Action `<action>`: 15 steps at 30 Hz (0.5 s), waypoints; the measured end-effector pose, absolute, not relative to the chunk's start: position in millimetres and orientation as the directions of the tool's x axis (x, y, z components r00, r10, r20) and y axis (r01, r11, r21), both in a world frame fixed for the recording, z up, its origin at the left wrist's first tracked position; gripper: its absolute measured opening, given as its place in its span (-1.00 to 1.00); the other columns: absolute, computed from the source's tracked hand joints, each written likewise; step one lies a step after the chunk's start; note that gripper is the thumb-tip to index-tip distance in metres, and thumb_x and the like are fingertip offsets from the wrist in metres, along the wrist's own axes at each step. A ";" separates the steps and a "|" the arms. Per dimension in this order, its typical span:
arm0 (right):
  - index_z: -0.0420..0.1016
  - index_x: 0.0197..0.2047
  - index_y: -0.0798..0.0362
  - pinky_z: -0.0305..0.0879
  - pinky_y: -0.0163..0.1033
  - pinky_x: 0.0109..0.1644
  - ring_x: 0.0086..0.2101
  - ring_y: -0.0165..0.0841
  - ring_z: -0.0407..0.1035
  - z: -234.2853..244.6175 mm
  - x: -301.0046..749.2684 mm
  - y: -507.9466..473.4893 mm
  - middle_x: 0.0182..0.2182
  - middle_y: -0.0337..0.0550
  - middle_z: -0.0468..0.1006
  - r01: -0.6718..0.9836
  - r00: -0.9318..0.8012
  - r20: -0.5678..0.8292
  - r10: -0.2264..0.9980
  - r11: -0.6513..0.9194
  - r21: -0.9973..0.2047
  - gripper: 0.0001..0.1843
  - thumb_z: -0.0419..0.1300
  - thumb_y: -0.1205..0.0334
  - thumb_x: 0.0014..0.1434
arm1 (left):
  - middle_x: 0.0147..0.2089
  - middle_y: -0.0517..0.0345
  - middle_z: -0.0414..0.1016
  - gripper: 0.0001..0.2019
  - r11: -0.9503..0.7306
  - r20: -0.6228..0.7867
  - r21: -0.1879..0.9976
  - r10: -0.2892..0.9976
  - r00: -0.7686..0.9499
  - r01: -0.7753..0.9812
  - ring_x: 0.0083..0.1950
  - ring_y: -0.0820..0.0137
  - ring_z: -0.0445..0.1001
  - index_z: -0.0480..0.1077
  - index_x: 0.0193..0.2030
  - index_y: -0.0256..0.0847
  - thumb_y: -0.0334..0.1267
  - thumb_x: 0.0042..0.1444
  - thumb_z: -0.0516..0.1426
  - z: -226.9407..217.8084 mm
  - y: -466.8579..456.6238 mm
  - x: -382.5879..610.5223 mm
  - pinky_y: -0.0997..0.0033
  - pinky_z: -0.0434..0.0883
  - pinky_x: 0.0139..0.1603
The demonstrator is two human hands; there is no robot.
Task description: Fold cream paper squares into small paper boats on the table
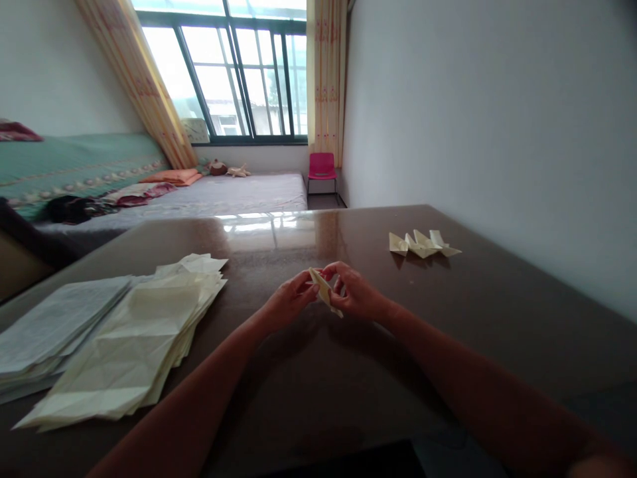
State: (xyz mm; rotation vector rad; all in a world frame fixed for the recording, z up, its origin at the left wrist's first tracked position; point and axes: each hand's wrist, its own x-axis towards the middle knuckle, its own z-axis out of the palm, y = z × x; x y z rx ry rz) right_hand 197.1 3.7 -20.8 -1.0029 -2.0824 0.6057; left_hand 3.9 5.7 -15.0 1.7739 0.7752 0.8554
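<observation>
Between my two hands, just above the brown table [378, 372], is a small piece of folded cream paper [322, 287], tilted with its lower tip pointing toward me. My left hand [290, 297] pinches its left side between thumb and fingers. From the other side, my right hand [355, 292] grips the right edge, its index finger curled over the top. The fingers partly cover the paper, so its full shape is hidden. Several folded paper shapes [422, 245] with pointed ends stand in a cluster farther back on the right.
At the left lies a stack of creased cream sheets [134, 338], beside a pile of greyish papers [60, 325]. The table meets a white wall [488, 133] on the right. Beyond the far edge are a bed [263, 192] and a pink chair [322, 167] beneath the window.
</observation>
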 end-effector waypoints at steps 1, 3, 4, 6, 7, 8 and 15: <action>0.26 -0.02 0.03 0.25 -0.36 -0.39 -0.47 -0.51 0.30 -22.9 196.1 4.3 -0.17 -0.17 0.40 0.481 -0.417 0.429 0.801 0.595 -0.644 -0.62 0.17 0.33 0.05 | -0.02 -0.01 0.46 -0.62 -0.362 0.222 0.918 0.807 0.548 0.162 -0.03 0.30 0.46 0.27 0.12 -0.22 -0.12 0.21 0.04 -16.5 4.8 5.5 0.29 0.44 -0.04; 0.27 -0.03 0.05 0.24 -0.35 -0.37 -0.45 -0.48 0.29 -27.0 193.8 6.0 -0.20 -0.15 0.40 0.532 -0.389 0.452 0.802 0.597 -0.601 -0.65 0.17 0.30 0.07 | 0.03 -0.01 0.42 -0.61 -0.455 0.270 0.846 0.816 0.511 0.278 0.01 0.30 0.44 0.23 0.17 -0.18 -0.17 0.22 0.01 -20.8 2.5 9.9 0.30 0.44 -0.02; 0.28 -0.05 0.05 0.23 -0.34 -0.36 -0.43 -0.45 0.30 -28.9 192.6 7.1 -0.23 -0.14 0.40 0.551 -0.376 0.459 0.805 0.592 -0.588 -0.67 0.16 0.28 0.09 | 0.08 -0.01 0.38 -0.60 -0.484 0.292 0.803 0.829 0.478 0.348 0.02 0.30 0.43 0.20 0.19 -0.15 -0.19 0.22 0.01 -23.0 1.2 12.5 0.31 0.44 -0.03; 0.29 -0.09 0.06 0.23 -0.31 -0.30 -0.36 -0.40 0.31 -32.1 190.1 8.8 -0.26 -0.14 0.40 0.561 -0.370 0.475 0.799 0.599 -0.571 -0.72 0.15 0.29 0.09 | 0.16 0.00 0.29 -0.57 -0.495 0.318 0.720 0.858 0.403 0.486 0.02 0.30 0.43 0.18 0.20 -0.10 -0.19 0.19 0.02 -26.4 -1.4 17.8 0.32 0.46 -0.08; 0.28 -0.11 0.05 0.24 -0.30 -0.26 -0.32 -0.37 0.31 -33.3 189.0 9.4 -0.26 -0.14 0.40 0.555 -0.376 0.485 0.790 0.611 -0.564 -0.73 0.14 0.33 0.08 | 0.18 0.01 0.25 -0.56 -0.487 0.325 0.685 0.870 0.372 0.541 0.01 0.30 0.43 0.18 0.20 -0.08 -0.18 0.17 0.04 -27.4 -2.6 20.2 0.33 0.46 -0.11; 0.28 -0.11 0.05 0.24 -0.28 -0.22 -0.29 -0.36 0.31 -34.3 188.0 9.7 -0.25 -0.14 0.40 0.547 -0.384 0.494 0.780 0.623 -0.559 -0.72 0.13 0.36 0.06 | 0.19 0.01 0.23 -0.56 -0.477 0.325 0.658 0.878 0.352 0.583 0.00 0.31 0.44 0.18 0.20 -0.07 -0.16 0.16 0.05 -27.7 -3.5 22.1 0.35 0.47 -0.13; 0.27 -0.20 0.05 0.21 -0.29 -0.22 -0.32 -0.38 0.28 -35.1 187.1 10.9 -0.33 -0.20 0.37 0.532 -0.364 0.515 0.776 0.627 -0.568 -0.83 0.09 0.37 0.08 | 0.04 0.06 0.30 -0.74 -0.470 0.333 0.557 0.882 0.334 0.685 -0.04 0.35 0.43 0.35 -0.06 -0.15 -0.36 0.13 -0.02 -24.9 -0.4 23.8 0.32 0.38 0.02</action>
